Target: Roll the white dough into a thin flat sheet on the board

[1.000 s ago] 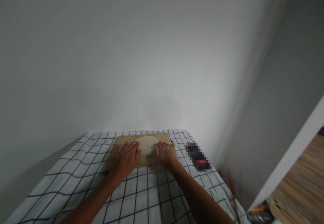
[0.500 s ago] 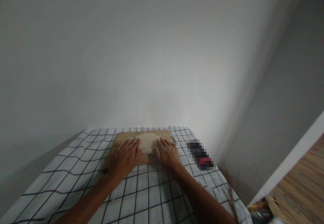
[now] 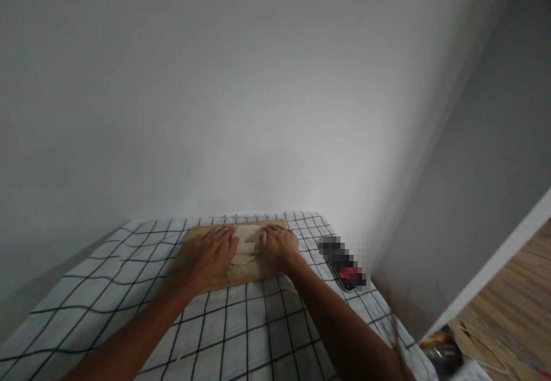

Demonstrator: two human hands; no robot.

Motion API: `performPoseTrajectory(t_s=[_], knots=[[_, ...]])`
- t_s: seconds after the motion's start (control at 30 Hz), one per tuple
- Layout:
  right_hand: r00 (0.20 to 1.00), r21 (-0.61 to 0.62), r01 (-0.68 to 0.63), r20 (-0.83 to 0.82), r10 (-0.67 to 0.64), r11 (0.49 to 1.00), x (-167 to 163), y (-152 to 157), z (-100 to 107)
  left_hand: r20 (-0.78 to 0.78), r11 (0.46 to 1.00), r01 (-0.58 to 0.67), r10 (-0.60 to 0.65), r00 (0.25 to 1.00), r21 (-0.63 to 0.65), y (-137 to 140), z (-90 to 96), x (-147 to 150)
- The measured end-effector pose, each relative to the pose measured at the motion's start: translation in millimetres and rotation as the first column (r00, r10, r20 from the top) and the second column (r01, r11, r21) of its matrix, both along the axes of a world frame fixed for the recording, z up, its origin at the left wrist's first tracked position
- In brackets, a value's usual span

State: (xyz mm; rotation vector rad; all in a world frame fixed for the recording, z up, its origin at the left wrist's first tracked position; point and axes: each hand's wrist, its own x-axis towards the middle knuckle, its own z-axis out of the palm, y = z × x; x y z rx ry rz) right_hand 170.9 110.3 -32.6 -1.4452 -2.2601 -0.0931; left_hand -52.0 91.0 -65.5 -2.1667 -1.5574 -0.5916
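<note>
Dough (image 3: 248, 232): seen on the board (image 3: 224, 282), between the two grips, with its near edge showing closer to the wearer.
Band (image 3: 247, 247): a pale strip is seen across the dough from grip to grip; whether it is a pin or a fold cannot be told.
Left grip (image 3: 215, 249): laid palm down at the band's left end; whether anything is grasped is hidden.
Right grip (image 3: 278, 243): placed likewise at the right end, fingers bent; its hold cannot be told.
Worktop (image 3: 232, 335): covered by checked cloth (image 3: 107, 289).
Dark item (image 3: 340, 257): pixelated, laid right of the board.
</note>
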Motion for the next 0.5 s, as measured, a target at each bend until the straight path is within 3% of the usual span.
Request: performPoseTrajectory(t_s=[0.23,0.5], knots=[[0.998,-0.057,-0.046,0.047,0.048,0.997,-1.9,25.7,5.9,-0.059,0.987,-0.006,-0.003,0.998,-0.159,3.0,24.4,-1.8],[0.987,-0.096,-0.005,0.157,0.020,0.995,-7.4,51.5,9.8,-0.059,0.942,-0.144,0.132,0.989,-0.303,33.1,48.8,10.7]])
